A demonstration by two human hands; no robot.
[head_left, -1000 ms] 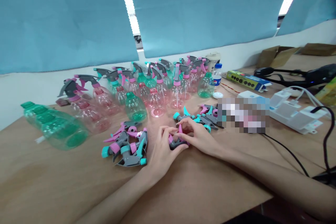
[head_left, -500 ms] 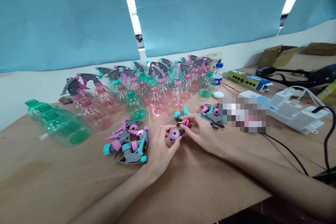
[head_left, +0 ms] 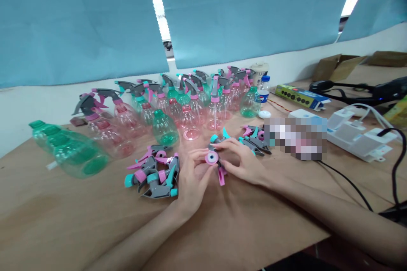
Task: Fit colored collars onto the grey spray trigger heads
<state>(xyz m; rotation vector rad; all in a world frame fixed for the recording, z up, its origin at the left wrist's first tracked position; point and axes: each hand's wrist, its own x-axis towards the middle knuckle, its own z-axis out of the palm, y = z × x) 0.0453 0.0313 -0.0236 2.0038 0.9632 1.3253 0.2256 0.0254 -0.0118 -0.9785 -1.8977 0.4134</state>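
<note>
Between my two hands is a spray trigger head with a pink collar (head_left: 211, 158), its round opening facing me and its pink lever pointing down. My left hand (head_left: 193, 182) pinches the collar between thumb and fingers. On the other side, my right hand (head_left: 243, 161) grips the grey body of the same head, which its fingers partly hide. Left of my hands lies a pile of loose trigger heads (head_left: 154, 179) in grey, pink and teal. More trigger heads (head_left: 256, 144) lie beyond my right hand.
Behind my hands stand several pink and green bottles, some topped with triggers, including an open green bottle (head_left: 165, 128). Green bottles (head_left: 79, 156) lie at the left. A Pepsi bottle (head_left: 263, 91), a power strip (head_left: 359, 133) and a black cable (head_left: 349, 186) are on the right.
The trigger head has turned in my hands: its pink lever now points down instead of up and right. My right fingers have shifted round its body; my left hand still pinches the collar.
</note>
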